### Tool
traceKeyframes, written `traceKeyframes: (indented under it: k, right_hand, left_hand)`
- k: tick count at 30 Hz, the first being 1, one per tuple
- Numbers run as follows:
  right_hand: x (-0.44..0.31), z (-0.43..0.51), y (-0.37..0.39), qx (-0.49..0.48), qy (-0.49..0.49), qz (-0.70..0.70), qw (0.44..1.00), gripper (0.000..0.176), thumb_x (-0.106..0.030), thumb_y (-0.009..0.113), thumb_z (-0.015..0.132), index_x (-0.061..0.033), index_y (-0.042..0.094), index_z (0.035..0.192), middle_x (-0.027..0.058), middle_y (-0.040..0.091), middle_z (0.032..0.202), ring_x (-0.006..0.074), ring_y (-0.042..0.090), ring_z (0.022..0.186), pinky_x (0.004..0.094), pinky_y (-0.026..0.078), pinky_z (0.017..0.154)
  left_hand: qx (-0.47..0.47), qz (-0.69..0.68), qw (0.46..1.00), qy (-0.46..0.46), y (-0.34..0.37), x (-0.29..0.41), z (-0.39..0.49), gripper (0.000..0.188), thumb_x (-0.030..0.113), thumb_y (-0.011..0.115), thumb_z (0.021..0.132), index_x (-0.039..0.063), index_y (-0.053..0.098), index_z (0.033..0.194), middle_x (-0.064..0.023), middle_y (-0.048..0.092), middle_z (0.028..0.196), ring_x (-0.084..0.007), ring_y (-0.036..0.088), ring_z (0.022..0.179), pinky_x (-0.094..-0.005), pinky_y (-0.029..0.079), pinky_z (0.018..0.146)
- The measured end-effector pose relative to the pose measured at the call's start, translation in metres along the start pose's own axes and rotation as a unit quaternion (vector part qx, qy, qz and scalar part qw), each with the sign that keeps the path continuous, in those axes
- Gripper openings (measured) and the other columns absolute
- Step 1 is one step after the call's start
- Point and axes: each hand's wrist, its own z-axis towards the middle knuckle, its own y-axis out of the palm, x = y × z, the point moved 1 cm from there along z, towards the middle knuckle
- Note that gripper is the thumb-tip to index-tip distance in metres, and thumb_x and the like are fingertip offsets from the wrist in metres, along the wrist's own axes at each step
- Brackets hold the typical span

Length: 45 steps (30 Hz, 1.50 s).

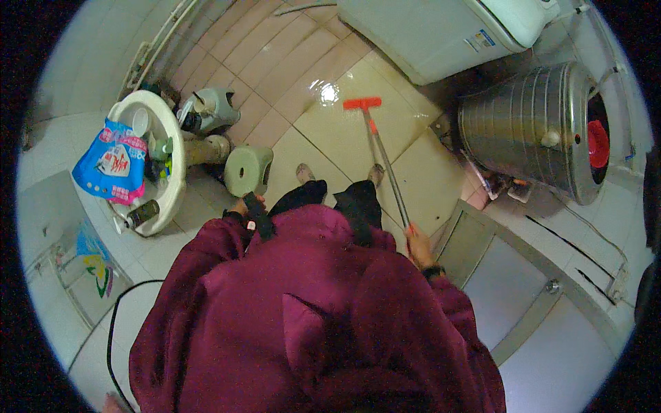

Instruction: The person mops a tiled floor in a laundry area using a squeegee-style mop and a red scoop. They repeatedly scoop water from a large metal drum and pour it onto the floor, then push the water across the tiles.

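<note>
My right hand is wrapped around the upper end of a long handle belonging to a floor squeegee. Its orange-red head rests on wet, shiny floor tiles ahead of my feet. The metal pole slants from the head back to my right side. My left hand is low at my left side, near a pale green plastic stool. A black strap covers part of that hand, so its fingers and anything in them are hard to make out.
A pedestal washbasin with a blue detergent bag stands left. Behind the stool is a grey stool bearing items. A white washing machine, a ribbed metal drum and a framed door line the right.
</note>
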Motion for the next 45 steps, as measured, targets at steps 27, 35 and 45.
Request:
traceKeyframes:
  k: [27, 35, 45]
  right_hand:
    - [-0.260, 0.075, 0.131, -0.100, -0.024, 0.105, 0.989, 0.051, -0.026, 0.061, 0.091, -0.0155, 0.046, 0.138, -0.0012, 0.053, 0.064, 0.0084, 0.048, 0.050, 0.0268, 0.041, 0.044]
    - [-0.266, 0.080, 0.132, -0.007, -0.170, 0.050, 0.984, 0.052, -0.028, 0.060, 0.090, -0.0113, 0.046, 0.137, -0.0021, 0.050, 0.067, 0.0088, 0.047, 0.056, 0.0265, 0.040, 0.049]
    - [-0.059, -0.122, 0.106, 0.030, -0.105, 0.047, 0.993, 0.051, -0.017, 0.059, 0.090, -0.0107, 0.045, 0.139, 0.0057, 0.066, 0.097, 0.0182, 0.063, 0.080, 0.0321, 0.050, 0.067]
  left_hand:
    - [-0.160, 0.559, 0.763, 0.281, 0.322, 0.202, 0.112, 0.020, 0.013, 0.072, 0.065, 0.002, 0.065, 0.080, -0.0194, 0.066, 0.077, -0.0351, 0.065, 0.070, -0.0426, 0.051, 0.060]
    - [-0.264, 0.541, 0.713, 0.360, 0.340, 0.223, 0.092, 0.022, 0.016, 0.066, 0.074, 0.001, 0.061, 0.089, -0.0102, 0.062, 0.074, -0.0226, 0.059, 0.063, -0.0358, 0.048, 0.054]
    - [-0.676, 0.484, 0.525, 0.185, 0.410, 0.054, -0.024, 0.037, 0.034, 0.072, 0.075, 0.003, 0.067, 0.095, -0.0195, 0.067, 0.089, -0.0317, 0.063, 0.082, -0.0406, 0.048, 0.068]
